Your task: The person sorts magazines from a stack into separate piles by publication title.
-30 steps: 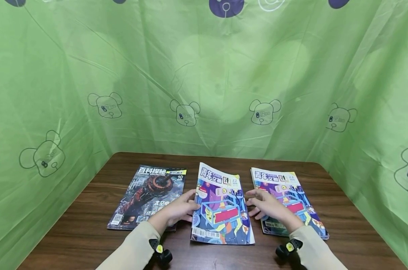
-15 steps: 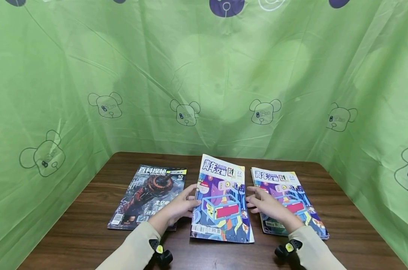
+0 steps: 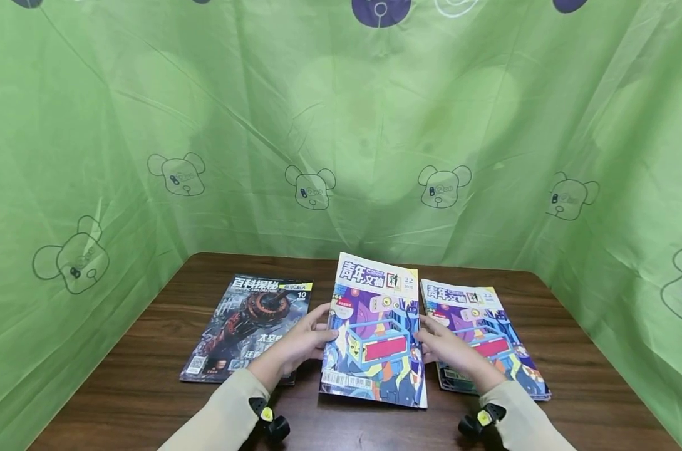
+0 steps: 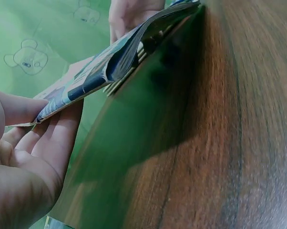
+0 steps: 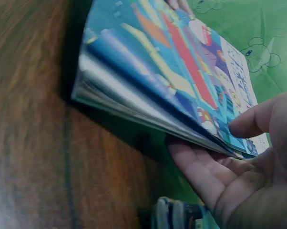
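Between both hands a colourful magazine [image 3: 377,351] with a purple and blue cover is held tilted, its far end raised off the table. My left hand [image 3: 301,341] grips its left edge, thumb on the cover and fingers underneath, as the left wrist view shows. On the opposite edge my right hand [image 3: 443,344] pinches the magazine, thumb above and fingers below in the right wrist view. The pages bow slightly along the open side. Under my right forearm lies a stack of magazines [image 3: 487,332] with the same cover, partly hidden.
A dark magazine [image 3: 256,326] with a red and black machine on its cover lies left, close by my left hand. The brown wooden table [image 3: 143,376] is bounded behind and at the sides by a green curtain [image 3: 363,125] with bear drawings.
The middle magazine's far end has risen, and its cover now faces me more. My right hand has gone from beside its right edge to gripping it; my left hand keeps its hold.
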The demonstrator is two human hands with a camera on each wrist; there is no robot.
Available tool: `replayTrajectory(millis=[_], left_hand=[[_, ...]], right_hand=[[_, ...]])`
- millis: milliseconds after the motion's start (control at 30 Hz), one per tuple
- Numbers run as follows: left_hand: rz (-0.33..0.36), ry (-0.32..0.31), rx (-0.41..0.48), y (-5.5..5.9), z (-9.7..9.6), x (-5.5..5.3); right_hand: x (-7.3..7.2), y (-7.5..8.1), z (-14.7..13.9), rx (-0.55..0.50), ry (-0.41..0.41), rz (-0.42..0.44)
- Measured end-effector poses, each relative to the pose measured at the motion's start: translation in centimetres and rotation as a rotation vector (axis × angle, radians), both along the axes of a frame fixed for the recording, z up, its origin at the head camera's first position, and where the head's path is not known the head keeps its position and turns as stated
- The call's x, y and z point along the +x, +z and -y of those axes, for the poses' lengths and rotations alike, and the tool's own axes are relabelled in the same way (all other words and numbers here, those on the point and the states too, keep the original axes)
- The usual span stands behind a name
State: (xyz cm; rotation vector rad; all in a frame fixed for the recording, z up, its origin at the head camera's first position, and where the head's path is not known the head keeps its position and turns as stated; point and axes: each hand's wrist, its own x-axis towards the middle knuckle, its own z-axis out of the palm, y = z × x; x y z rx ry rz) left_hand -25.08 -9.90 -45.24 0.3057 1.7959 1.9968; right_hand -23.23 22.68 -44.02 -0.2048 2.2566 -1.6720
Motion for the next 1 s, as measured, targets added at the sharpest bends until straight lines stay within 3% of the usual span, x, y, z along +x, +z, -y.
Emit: replayTrajectory(millis=[167, 467, 900, 1000], left_hand=[[0.001, -0.001, 0.011, 0.3, 0.0, 0.1], [0.005, 0.009, 0.027, 0.3, -0.2, 0.1], [0.016, -0.023, 0.063, -0.4, -1.7, -0.1], [0.018, -0.02, 0.058, -0.6, -2.1, -0.1]], right_hand=[[-0.1, -0.1, -0.3, -0.044, 0.024, -0.004], [-0.2, -0.1, -1.0, -0.225, 0.122, 0.086], [0.4, 0.1, -2.9, -0.187, 0.178, 0.032], [0.5, 0.2, -3.4, -0.182, 0.161, 0.036]])
